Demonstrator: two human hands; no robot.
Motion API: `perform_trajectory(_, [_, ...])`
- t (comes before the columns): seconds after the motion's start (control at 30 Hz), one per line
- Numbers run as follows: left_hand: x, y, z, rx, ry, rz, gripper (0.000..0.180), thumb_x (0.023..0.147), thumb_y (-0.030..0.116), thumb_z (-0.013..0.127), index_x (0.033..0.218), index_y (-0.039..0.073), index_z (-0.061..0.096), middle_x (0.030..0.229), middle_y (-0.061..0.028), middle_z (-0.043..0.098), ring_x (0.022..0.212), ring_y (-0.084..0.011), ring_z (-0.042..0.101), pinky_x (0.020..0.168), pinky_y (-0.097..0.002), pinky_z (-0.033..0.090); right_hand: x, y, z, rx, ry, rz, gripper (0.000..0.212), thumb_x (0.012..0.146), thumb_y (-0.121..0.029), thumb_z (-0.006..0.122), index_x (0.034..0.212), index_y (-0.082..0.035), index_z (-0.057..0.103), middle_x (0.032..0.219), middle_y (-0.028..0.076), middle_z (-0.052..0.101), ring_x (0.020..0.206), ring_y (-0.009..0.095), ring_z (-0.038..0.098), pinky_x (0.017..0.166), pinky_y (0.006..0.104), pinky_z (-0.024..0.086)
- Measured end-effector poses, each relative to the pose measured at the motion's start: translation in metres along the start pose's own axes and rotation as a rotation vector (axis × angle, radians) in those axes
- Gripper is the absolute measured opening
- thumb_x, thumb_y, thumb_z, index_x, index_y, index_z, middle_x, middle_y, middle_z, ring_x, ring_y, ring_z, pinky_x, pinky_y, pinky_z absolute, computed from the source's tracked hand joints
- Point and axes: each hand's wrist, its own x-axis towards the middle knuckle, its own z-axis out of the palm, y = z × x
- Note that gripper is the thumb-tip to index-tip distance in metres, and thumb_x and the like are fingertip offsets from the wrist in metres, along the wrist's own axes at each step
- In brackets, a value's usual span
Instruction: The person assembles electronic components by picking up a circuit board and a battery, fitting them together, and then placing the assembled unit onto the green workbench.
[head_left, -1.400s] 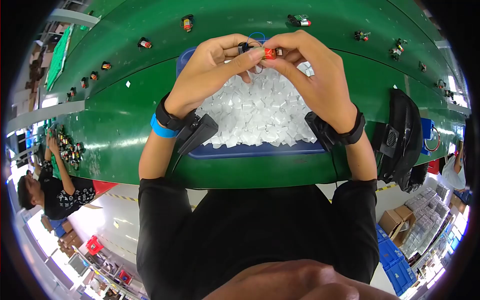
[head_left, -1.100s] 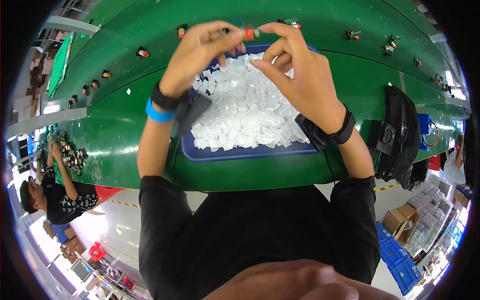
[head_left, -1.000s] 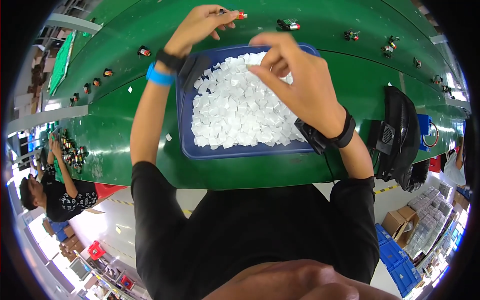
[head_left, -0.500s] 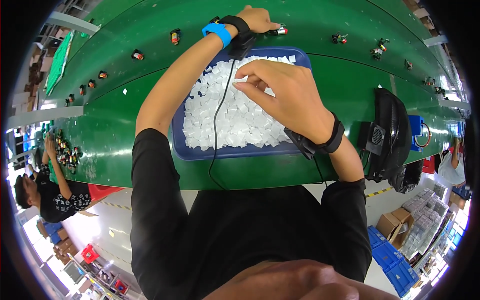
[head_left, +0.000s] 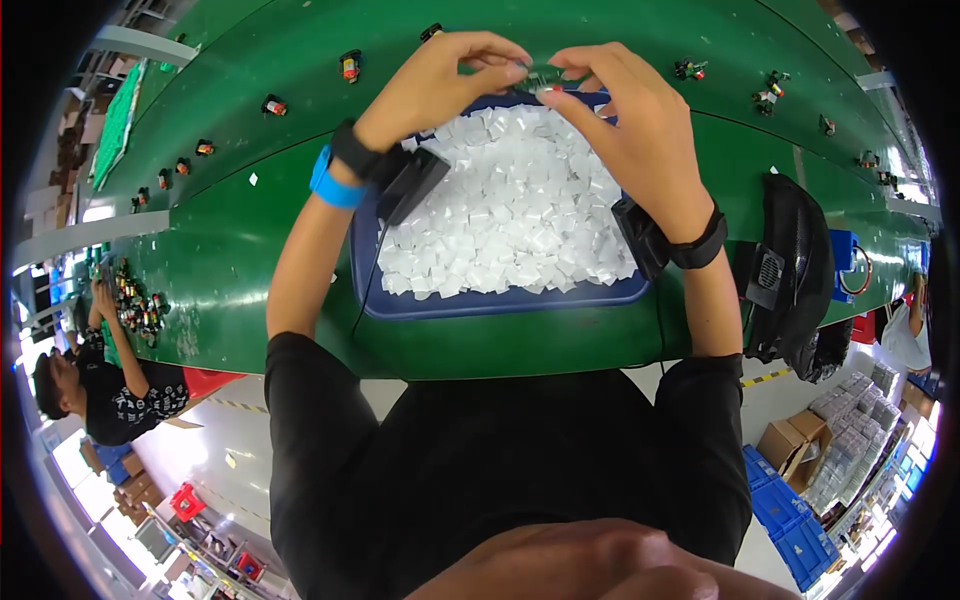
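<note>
Above the far edge of a blue tray (head_left: 500, 306), I hold a small electronic assembly (head_left: 542, 82) between both hands; it shows green and dark parts with a bit of red and looks slightly blurred. My left hand (head_left: 445, 80) pinches its left side with thumb and fingertips. On its right side, the thumb and fingers of my right hand (head_left: 640, 120) close round it, partly hiding it. Beneath my hands, a heap of small white square pieces (head_left: 500, 210) fills the tray. Both wrists wear black straps with dark boxes, and a blue band is on the left.
Similar small assemblies (head_left: 349, 66) stand in a row along the green table (head_left: 240, 250), left and right. A black bag (head_left: 790, 270) and a blue box (head_left: 845, 262) lie at the right. At the far left, a co-worker (head_left: 100, 390) handles a pile of assemblies (head_left: 140, 305).
My left hand has drawn back from the table, bringing the small assembly over the tray's far edge. My right hand has moved up and right from above the white pieces to meet it.
</note>
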Motion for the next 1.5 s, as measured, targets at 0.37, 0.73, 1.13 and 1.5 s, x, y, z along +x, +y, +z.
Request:
perform_trajectory(0.37, [-0.055,0.021,0.003,-0.194,0.11,-0.12,0.024,0.093,0.019,0.071,0.105,-0.002,0.066,0.099,-0.0055,0.068,0.092,-0.0132,0.065,0.08,-0.0288,0.055,-0.006,-0.003,0.019,-0.057,-0.04,-0.242,0.013,0.076,-0.007,0.081,0.085,-0.006,0.07,0.078,0.003,0.063,0.061,0.018,0.061,0.053,0.0279,0.048])
perform_trajectory(0.73, [-0.059,0.026,0.002,0.27,0.319,0.329,0.012,0.085,0.012,0.077,0.094,0.006,0.072,0.107,-0.0066,0.06,0.09,-0.0174,0.062,0.075,-0.0286,0.055,-0.007,-0.001,0.017,-0.122,0.008,-0.324,0.017,0.073,-0.003,0.082,0.085,-0.005,0.069,0.076,0.004,0.061,0.059,0.018,0.06,0.051,0.0269,0.046])
perform_trajectory(1.13, [-0.065,0.038,0.001,0.647,0.31,0.619,0.012,0.075,0.011,0.083,0.081,0.007,0.073,0.103,-0.0092,0.058,0.082,-0.0185,0.061,0.069,-0.0306,0.053,-0.004,-0.006,0.007,-0.148,0.045,-0.411,0.018,0.072,0.001,0.081,0.085,-0.005,0.069,0.078,0.004,0.064,0.061,0.018,0.063,0.051,0.0268,0.047])
perform_trajectory(1.5, [-0.065,0.051,-0.01,-0.648,-0.051,-0.253,0.036,0.087,0.014,0.078,0.115,0.0,0.058,0.096,-0.0046,0.062,0.086,-0.0132,0.064,0.068,-0.0294,0.058,-0.004,-0.008,0.001,-0.068,0.0,-0.564,0.022,0.069,0.0,0.083,0.087,-0.004,0.07,0.085,0.006,0.067,0.065,0.018,0.066,0.056,0.0253,0.052])
